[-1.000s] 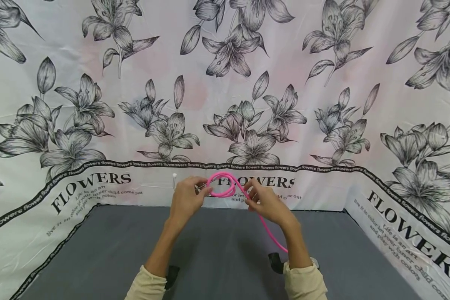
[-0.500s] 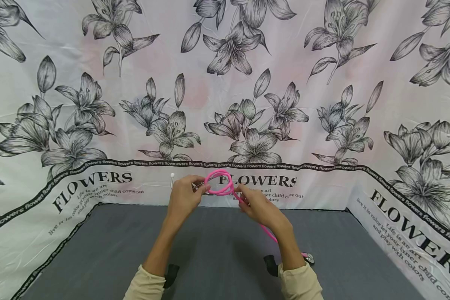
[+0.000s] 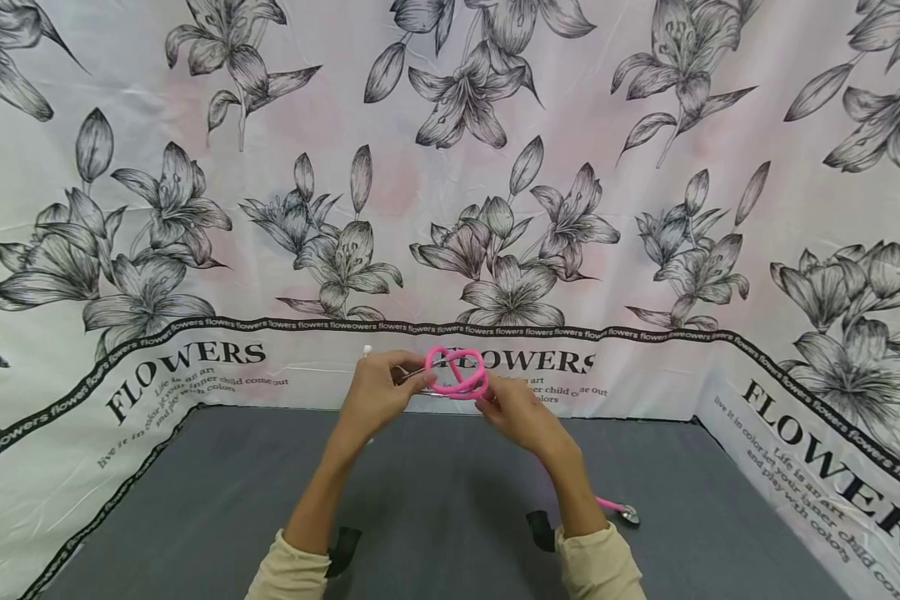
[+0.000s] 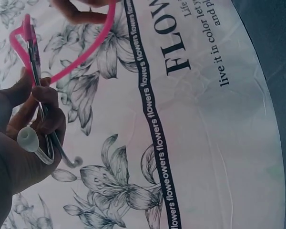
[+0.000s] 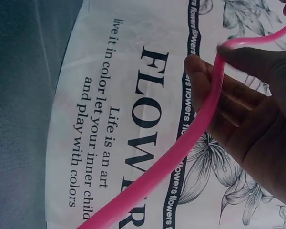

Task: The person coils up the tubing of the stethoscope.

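Evidently the loops have just altered: half a second ago the bright pink stethoscope (image 3: 459, 395) showed round, overlapping rings between the two hands, and now a strand also crosses the inside of those rings. The ringed part sits a little further to the person's right, closer against the right hand (image 3: 521, 417), and the white ear tip seen past the left hand (image 3: 378, 393) has shifted the same way. That leaves the glossy, flexible pink tubing (image 5: 174, 160) more bunched up, with less of it showing below the right forearm, though I cannot tell whether the crossing is a knot or merely loops overlapping.

The left hand grips the slim silver metal ear tubes (image 4: 35, 62), fingers curled round them; its wrist view shows a rounded whitish ear tip (image 4: 27, 139) sticking out below. The right hand pinches the tubing between thumb and fingers, one length running on past it. Both hands are raised above the dark grey, cloth-covered worktop (image 3: 435, 508), before the white floral-printed fabric backdrop (image 3: 397, 183). The round silver metal chest piece (image 3: 629, 515) appears to rest on the worktop, just beside the right forearm.
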A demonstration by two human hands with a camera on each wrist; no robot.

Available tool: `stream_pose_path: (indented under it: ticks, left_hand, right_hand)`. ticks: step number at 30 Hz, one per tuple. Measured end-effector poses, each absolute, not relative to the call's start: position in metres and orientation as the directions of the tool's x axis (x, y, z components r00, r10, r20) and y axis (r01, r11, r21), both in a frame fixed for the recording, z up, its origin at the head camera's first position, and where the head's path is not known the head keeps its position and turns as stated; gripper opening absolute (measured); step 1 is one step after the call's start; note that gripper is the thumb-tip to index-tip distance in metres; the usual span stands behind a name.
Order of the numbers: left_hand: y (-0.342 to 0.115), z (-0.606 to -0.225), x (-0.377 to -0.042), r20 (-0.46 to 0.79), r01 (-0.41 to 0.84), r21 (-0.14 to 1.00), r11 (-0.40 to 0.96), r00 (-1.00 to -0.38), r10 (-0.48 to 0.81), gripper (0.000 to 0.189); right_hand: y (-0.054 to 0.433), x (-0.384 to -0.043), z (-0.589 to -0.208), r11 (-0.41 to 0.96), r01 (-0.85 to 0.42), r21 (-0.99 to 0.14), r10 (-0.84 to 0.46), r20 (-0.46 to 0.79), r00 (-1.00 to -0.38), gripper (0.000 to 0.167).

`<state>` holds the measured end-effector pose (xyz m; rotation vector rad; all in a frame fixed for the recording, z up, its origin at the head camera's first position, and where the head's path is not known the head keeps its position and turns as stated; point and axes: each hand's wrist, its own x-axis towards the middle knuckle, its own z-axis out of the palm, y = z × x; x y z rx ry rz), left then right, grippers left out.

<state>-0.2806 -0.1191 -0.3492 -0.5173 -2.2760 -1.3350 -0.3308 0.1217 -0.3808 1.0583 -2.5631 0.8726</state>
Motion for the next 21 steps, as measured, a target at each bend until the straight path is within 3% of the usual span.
stream_pose_path:
  ticks: [5, 12, 21]
  left_hand:
    - [-0.118, -0.349, -0.280, 0.578, 0.526, 0.708, 0.471, -0.815, 0.040, 0.024]
    - [-0.116, -0.350, -0.283, 0.565, 0.486, 0.747, 0.453, -0.823, -0.050, 0.024]
    - [-0.113, -0.354, -0.286, 0.553, 0.452, 0.757, 0.472, -0.828, -0.092, 0.019]
  right_hand:
    - [0.121, -0.329, -0.378, 0.568, -0.683, -0.459, -0.573, 0.376, -0.729, 0.015]
    - [0.121, -0.326, -0.372, 0.474, -0.807, -0.353, -0.744, 0.329, -0.581, 0.013]
    - [0.113, -0.310, -0.359, 0.357, -0.858, -0.370, -0.865, 0.215, -0.452, 0.012]
